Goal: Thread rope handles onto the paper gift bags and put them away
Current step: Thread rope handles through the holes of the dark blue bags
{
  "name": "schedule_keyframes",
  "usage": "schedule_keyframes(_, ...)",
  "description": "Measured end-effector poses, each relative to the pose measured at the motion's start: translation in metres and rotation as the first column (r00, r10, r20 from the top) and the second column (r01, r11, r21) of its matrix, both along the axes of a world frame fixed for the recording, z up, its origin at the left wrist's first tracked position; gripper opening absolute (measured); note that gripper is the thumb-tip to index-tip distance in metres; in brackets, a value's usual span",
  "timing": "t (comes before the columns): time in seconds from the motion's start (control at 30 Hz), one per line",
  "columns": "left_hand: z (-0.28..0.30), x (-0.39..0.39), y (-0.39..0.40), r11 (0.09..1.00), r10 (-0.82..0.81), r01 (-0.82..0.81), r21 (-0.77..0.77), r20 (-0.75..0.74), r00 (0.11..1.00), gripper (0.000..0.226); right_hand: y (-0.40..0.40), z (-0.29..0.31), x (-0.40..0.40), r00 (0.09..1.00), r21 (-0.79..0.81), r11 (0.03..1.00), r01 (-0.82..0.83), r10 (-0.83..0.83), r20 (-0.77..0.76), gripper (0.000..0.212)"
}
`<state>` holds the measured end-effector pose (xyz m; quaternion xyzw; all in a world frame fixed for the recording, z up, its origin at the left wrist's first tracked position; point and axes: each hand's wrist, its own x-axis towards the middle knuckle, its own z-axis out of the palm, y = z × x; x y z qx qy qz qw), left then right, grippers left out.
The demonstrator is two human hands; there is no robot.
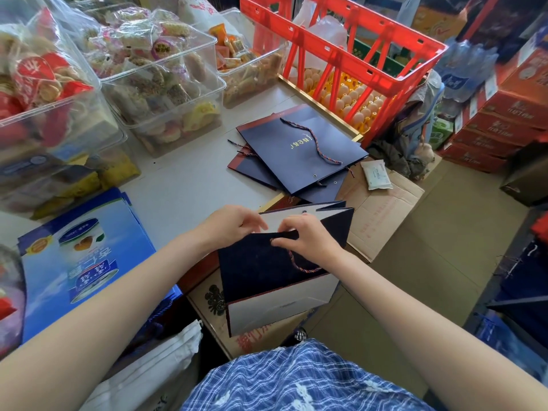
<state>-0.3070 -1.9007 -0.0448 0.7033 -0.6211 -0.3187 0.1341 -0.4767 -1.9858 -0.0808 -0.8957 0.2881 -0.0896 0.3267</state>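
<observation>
The rope (pixel 299 262) could slip back out of its hole if the pinch loosens, or the paper rim could tear under a hard tug. The left hand (pixel 231 223) pinches the open bag (pixel 267 274) at its top edge; the right hand (pixel 308 235) beside it pinches the rope there. The bag is off the tabletop's (pixel 189 185) near edge; finished bags (pixel 296 149) lie by the far-right corner.

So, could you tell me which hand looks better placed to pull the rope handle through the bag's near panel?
Probably the right hand: its fingers are already at the rope handle by the hole, while the left hand grips the top edge of the navy bag, steadying it.
</observation>
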Motion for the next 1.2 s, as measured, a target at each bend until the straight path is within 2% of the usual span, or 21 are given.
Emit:
schedule_keyframes(0.07,0.006,0.003,-0.006,0.985,-0.141,0.131,0.111,0.079,0.987,0.027,0.002,-0.002,0.0,1.0,0.003,1.0,-0.025,0.025,0.01,0.021)
schedule_keyframes(0.2,0.017,0.004,-0.022,0.893,-0.345,0.313,0.324,0.046,0.937,0.031,0.004,0.002,0.001,0.996,-0.043,0.995,-0.092,0.092,0.002,0.02)
schedule_keyframes(0.27,0.018,0.005,-0.026,0.858,-0.397,0.352,0.374,0.048,0.916,0.031,0.006,0.005,0.0,0.993,-0.075,0.991,-0.115,0.116,0.008,0.02)
schedule_keyframes(0.33,0.016,0.003,-0.027,0.897,-0.361,0.328,0.296,0.063,0.93,0.026,0.005,0.01,0.0,0.993,-0.102,0.989,-0.111,0.114,0.021,0.02)
schedule_keyframes(0.4,0.016,0.001,-0.027,0.959,-0.273,0.26,0.115,0.11,0.956,0.019,0.0,0.017,0.001,0.996,-0.122,0.989,-0.079,0.085,0.04,0.021)
schedule_keyframes(0.5,0.021,0.002,-0.03,0.976,-0.213,0.218,-0.007,0.179,0.961,0.018,-0.006,0.024,0.003,0.995,-0.157,0.987,-0.038,0.053,0.087,0.024)
schedule_keyframes(0.7,0.02,0.0,-0.033,0.963,-0.249,0.268,-0.03,0.285,0.926,0.019,-0.001,0.012,0.003,0.994,-0.184,0.983,0.02,-0.001,0.106,0.025)
schedule_keyframes(0.8,0.009,0.0,-0.028,0.959,-0.27,0.284,-0.016,0.265,0.926,0.019,0.009,0.002,0.002,0.997,-0.248,0.969,0.002,0.017,0.074,0.025)
schedule_keyframes(0.9,0.005,0.002,-0.026,0.961,-0.261,0.275,-0.02,0.252,0.932,0.019,0.013,-0.001,0.005,0.994,-0.328,0.944,0.018,0.018,0.106,0.023)
schedule_keyframes(1.03,0.006,0.002,-0.028,0.954,-0.29,0.301,0.001,0.275,0.917,0.02,0.015,-0.003,0.004,0.993,-0.336,0.941,0.044,-0.004,0.121,0.023)
schedule_keyframes(1.2,0.006,-0.003,-0.028,0.954,-0.299,0.299,0.032,0.23,0.926,0.02,0.017,-0.011,0.001,0.994,-0.445,0.893,0.061,-0.011,0.112,0.024)
